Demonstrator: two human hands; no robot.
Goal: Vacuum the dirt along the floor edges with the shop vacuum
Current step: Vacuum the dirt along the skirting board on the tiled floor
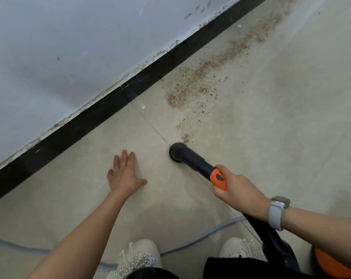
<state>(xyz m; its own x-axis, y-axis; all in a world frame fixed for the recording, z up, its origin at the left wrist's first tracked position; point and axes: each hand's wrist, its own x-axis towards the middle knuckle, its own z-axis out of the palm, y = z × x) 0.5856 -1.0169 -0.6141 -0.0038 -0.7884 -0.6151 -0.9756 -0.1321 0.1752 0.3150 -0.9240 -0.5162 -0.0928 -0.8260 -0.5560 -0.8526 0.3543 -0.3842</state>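
A band of brown dirt (202, 77) runs along the beige tile floor beside the black baseboard (102, 109), thinning toward a small patch just above the nozzle. The black vacuum nozzle (178, 155) presses mouth-down on the floor at the near end of the dirt. My right hand (237, 190) grips the orange collar of the black hose (218, 179), with a watch on the wrist. My left hand (124, 172) lies flat on the tile with its fingers spread, left of the nozzle and apart from it.
A white wall (70, 47) with a chipped lower edge rises behind the baseboard. A grey power cord (200, 237) crosses the floor in front of my two white shoes (140, 256). The orange vacuum body (331, 264) sits at the lower right.
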